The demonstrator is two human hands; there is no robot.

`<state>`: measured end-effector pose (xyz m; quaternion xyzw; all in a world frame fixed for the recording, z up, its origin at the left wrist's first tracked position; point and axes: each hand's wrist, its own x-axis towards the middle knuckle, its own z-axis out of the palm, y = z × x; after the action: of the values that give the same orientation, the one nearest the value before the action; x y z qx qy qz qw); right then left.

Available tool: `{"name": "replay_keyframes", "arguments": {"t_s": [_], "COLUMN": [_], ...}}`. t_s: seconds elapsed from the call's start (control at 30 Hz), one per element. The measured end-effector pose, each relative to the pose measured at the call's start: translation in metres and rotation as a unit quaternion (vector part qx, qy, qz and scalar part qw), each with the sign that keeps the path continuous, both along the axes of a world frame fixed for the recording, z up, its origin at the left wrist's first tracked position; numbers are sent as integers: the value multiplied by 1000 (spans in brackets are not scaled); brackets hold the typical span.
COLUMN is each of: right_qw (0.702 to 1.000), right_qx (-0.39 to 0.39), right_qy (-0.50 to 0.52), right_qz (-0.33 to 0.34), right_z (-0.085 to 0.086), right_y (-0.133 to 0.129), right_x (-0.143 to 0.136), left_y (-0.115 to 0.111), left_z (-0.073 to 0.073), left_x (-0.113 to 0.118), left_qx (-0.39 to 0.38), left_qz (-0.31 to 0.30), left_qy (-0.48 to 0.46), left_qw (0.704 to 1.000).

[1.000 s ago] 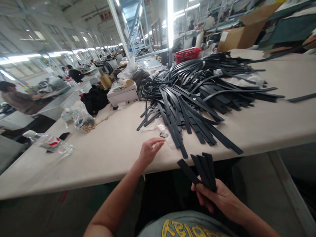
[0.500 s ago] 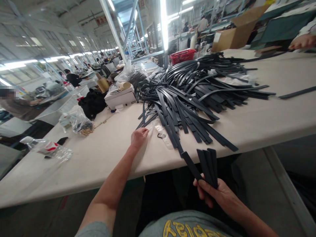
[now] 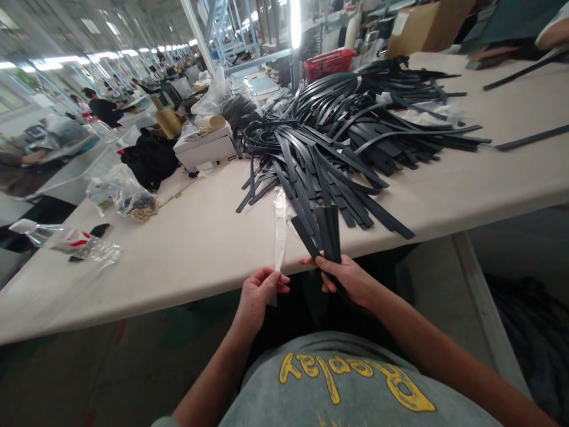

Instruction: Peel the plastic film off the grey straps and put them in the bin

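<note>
Between thumb and fingers, my left hand (image 3: 262, 290) pinches the lower end of a clear plastic strip (image 3: 280, 228) at the table's front edge. The strip's upper part lies on the tabletop beside the black straps. My right hand (image 3: 349, 276) is closed around several flat black straps (image 3: 328, 231), their ends fanned upward and one angled to the left. Behind both hands, a large pile of black straps (image 3: 306, 154) spreads over the table, with loops at the back and loose ends toward me.
On the pale table (image 3: 200, 237) stand a white box (image 3: 207, 148), a bag of small parts (image 3: 133, 196), a plastic bottle (image 3: 71, 237) and a red basket (image 3: 329, 64). Another person's hand (image 3: 553, 35) holds a strap at the upper right.
My left hand has moved right and toward me, drawing the plastic strip off the table. My right hand has shifted left and forward with its straps. The view has tilted down.
</note>
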<state>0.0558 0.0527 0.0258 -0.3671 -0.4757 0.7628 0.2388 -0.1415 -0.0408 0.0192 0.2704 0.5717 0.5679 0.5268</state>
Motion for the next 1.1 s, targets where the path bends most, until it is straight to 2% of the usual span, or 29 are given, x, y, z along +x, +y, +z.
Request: {"name": "replay_keyframes", "arguments": {"t_s": [0.13,0.27,0.4,0.5,0.6,0.7,0.93,1.1], "right_qw": [998,986,972,964,960,956,954,962], "right_qx": [47,144,213,245,260,270,283,258], "right_qy": [-32,-77,-101,-105,-100,-110,-102,-94], "right_qz": [18,8,6,17,14,11,-4,0], "right_z": [2,4,5,6,7,7,-1,-12], "right_y": [7,15,19,17,15,15,17,14], "right_x": [-27,-43,-44,-39,-35,-31,-25,-24], "left_y": [-21,-28,-16,7,26,31,11,4], "left_z": [-7,-8,-6,-7,-11,-16,-25,-26], "left_x": [12,17,16,12,11,13,23,29], "left_qx": [-8,-29,-44,-42,-64,-92,-94,-98], "left_qz": [-24,-54,-92,-69,-53,-65,-166,-197], "left_qy": [63,49,-24,-82,-139,-158,-107,-67], "left_qw": [998,997,995,993,987,981,976,973]}}
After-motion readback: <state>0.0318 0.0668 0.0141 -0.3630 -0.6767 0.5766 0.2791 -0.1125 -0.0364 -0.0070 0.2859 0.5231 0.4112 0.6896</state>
